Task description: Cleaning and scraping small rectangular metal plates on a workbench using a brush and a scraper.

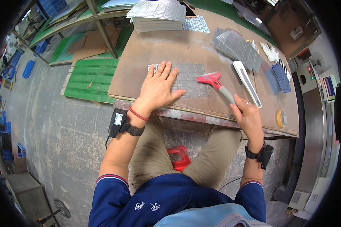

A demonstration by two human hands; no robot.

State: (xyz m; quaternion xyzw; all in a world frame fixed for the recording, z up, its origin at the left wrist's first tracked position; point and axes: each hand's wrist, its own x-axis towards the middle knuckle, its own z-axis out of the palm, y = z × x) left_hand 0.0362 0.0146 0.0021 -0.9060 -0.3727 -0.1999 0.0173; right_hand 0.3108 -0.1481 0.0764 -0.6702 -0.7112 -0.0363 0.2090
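A thin grey perforated sheet (191,77) with a grid of small slots lies flat near the table's front edge. My left hand (158,85) presses on its left part, palm down with the fingers spread. In my right hand (248,115) is a scraper (215,81) with a red head and a grey handle, gripped near the handle's end. Its wide head rests on or just above the right part of the sheet; I cannot tell whether it touches. A white-handled brush (248,83) with dark bristles lies just right of the scraper.
A tall stack of pale slotted sheets (158,17) stands at the back, beside a phone (188,9). Grey sheets (238,47) lie fanned out at the back right. Toward the right edge are blue pieces (281,77), black-handled scissors (283,66) and a yellow tape roll (281,118).
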